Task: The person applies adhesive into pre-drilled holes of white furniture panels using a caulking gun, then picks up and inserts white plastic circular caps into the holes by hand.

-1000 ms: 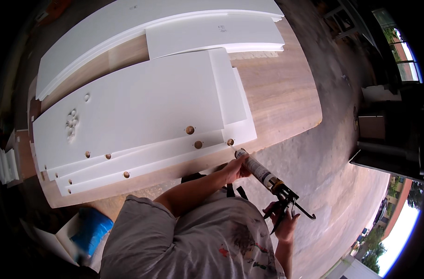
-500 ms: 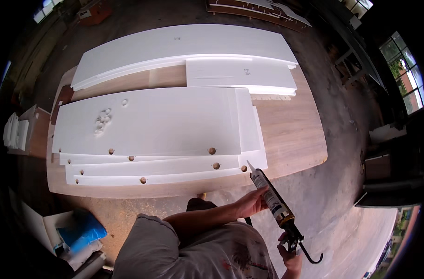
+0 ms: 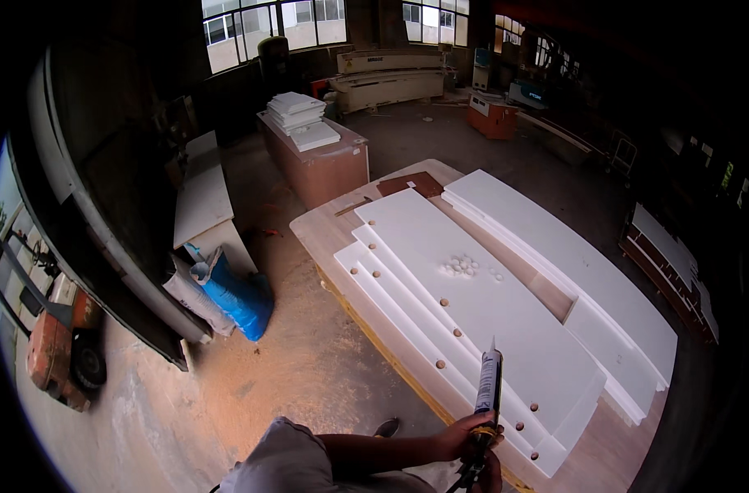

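A caulking gun (image 3: 488, 384) loaded with a printed cartridge points up and away from me, its pale nozzle over the white panels (image 3: 522, 308). My left hand (image 3: 459, 435) is closed round the rear of its barrel. Lower down, my right hand (image 3: 491, 475) is closed at the gun's handle, its fingers dim and partly hidden. The panels lie in an uneven, stepped stack, with round brown-lined holes along their near edges and ends. On the top one sits a cluster of small white round pieces (image 3: 459, 265), with a few more lying beside it.
The panels rest on a wooden worktable (image 3: 333, 226); a second white stack (image 3: 572, 259) lies along its far side. At left are a blue bag (image 3: 239, 300), a long bench (image 3: 202, 193) and a forklift (image 3: 58, 345). A brown cabinet (image 3: 321, 172) bears more white boards.
My view has swung left and up, showing the workshop's left side and far end. The caulking gun now points more upright, and my left hand has slid back along its barrel toward the handle.
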`<state>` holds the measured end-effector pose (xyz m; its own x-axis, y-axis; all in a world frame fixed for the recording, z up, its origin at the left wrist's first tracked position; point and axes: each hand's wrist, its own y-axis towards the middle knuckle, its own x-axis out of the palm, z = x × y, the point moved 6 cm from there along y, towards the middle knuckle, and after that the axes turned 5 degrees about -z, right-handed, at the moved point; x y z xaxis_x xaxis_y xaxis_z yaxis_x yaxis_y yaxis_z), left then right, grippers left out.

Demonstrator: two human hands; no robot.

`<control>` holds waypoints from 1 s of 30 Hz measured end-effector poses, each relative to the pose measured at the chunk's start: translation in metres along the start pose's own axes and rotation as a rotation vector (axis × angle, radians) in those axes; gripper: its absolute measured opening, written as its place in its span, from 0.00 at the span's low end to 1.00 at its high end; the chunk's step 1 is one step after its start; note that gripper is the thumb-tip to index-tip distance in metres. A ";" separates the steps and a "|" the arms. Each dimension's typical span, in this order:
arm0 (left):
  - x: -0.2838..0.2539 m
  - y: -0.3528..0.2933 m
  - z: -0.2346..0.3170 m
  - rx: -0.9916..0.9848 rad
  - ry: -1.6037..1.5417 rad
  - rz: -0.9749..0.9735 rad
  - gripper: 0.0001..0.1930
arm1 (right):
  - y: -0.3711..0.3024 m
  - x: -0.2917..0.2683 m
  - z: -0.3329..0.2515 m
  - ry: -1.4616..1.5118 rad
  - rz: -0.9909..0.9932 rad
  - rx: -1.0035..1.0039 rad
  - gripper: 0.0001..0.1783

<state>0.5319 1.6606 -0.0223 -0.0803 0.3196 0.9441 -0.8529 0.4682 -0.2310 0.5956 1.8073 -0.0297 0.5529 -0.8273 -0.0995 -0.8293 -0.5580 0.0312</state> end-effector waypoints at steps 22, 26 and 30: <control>-0.361 -0.469 0.521 0.653 0.550 0.890 0.21 | 0.276 0.385 0.140 -0.478 -0.353 0.641 0.23; -0.373 -0.477 0.600 0.601 0.731 0.911 0.22 | 0.367 0.447 0.127 -0.417 -0.365 0.597 0.23; -0.394 -0.461 0.688 0.531 0.762 0.901 0.22 | 0.433 0.481 0.153 -0.376 -0.337 0.650 0.22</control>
<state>0.6015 0.7520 -0.1265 -0.5673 0.8182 0.0939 -0.7660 -0.4823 -0.4251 0.4902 1.1778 -0.2164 0.8121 -0.4805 -0.3311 -0.5692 -0.5275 -0.6307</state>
